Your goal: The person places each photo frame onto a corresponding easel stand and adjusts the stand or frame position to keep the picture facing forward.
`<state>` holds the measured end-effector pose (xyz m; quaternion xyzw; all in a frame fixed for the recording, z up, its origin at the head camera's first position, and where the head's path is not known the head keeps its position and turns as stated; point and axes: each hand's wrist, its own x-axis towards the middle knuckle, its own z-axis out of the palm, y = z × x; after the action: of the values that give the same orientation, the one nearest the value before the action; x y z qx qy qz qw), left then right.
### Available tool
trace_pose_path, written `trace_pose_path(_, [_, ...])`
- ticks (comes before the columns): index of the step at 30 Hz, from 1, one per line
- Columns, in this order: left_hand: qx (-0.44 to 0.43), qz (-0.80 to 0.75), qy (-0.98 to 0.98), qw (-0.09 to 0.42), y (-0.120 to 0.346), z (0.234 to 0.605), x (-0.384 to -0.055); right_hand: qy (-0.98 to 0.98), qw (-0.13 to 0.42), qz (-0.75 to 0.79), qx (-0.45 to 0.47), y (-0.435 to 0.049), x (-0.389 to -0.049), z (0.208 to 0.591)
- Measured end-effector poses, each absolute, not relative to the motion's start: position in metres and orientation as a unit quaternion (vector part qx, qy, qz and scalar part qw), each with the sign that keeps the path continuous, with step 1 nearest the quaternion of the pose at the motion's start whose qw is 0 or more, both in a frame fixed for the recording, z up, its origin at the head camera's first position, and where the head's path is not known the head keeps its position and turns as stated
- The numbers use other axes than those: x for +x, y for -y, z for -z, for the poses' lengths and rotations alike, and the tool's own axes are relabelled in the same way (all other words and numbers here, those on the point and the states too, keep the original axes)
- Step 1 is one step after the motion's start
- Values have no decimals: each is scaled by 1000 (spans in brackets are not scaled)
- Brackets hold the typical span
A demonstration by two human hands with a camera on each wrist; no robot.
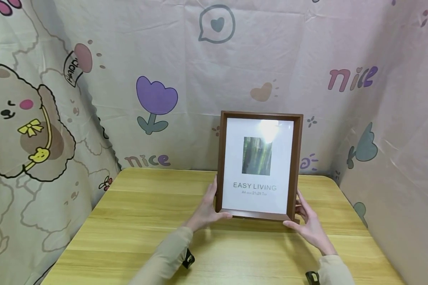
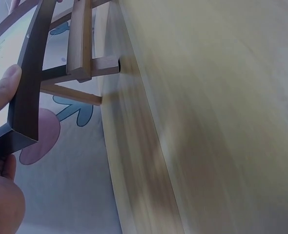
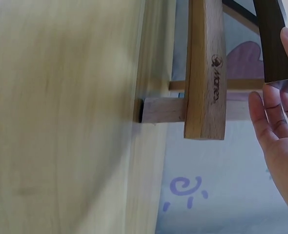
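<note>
Closest in, a pale sleeve (image 1: 164,253) ran up to the left hand (image 1: 207,208), and there it was, thumb across the front, fingers round behind, gripping the lower left corner of the brown picture frame (image 1: 258,166)! Over at the frame's lower right corner, the right hand (image 1: 312,227) matched it, thumb on the front edge, fingers (image 3: 272,114) bent at the side and back, pinching the corner. Black wrist devices (image 1: 188,259) showed at both cuffs, nearer than the frame.

And the frame itself: tall side up, held clear of the worktop (image 1: 146,213), glare near its top, a green print (image 1: 257,156) at its middle with "EASY LIVING" beneath. Just behind it stood a wooden easel (image 3: 205,87), feet on the worktop, dark lettering along its ledge; whether the frame's back touched it, I couldn't tell.

Farthest off, beyond the frame, hung a printed cloth (image 1: 199,79), a purple tulip (image 1: 157,99) to the frame's left, a "nice" (image 1: 353,78) up to its right.
</note>
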<state>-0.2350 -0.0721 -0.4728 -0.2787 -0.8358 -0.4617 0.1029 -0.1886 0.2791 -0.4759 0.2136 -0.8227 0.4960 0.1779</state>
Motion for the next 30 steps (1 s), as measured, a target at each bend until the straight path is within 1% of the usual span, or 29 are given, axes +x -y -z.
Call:
trace_pose_path(8, [-298,455,831,112,57,474,-242,819,175,-509,202,-289,-187,479])
trace_pose_path(13, [-294,459,833,96,50,475,-246,827,173,-502,185,-295,-187,481])
trace_pose_path(20, [-293,457,834,95,41,476,-252,834,172,-498,164,-299,-189,485])
trace_pose_path(30, [-275,465,839,67,30,480,-255,824,174,-515,158,-304,-192,491])
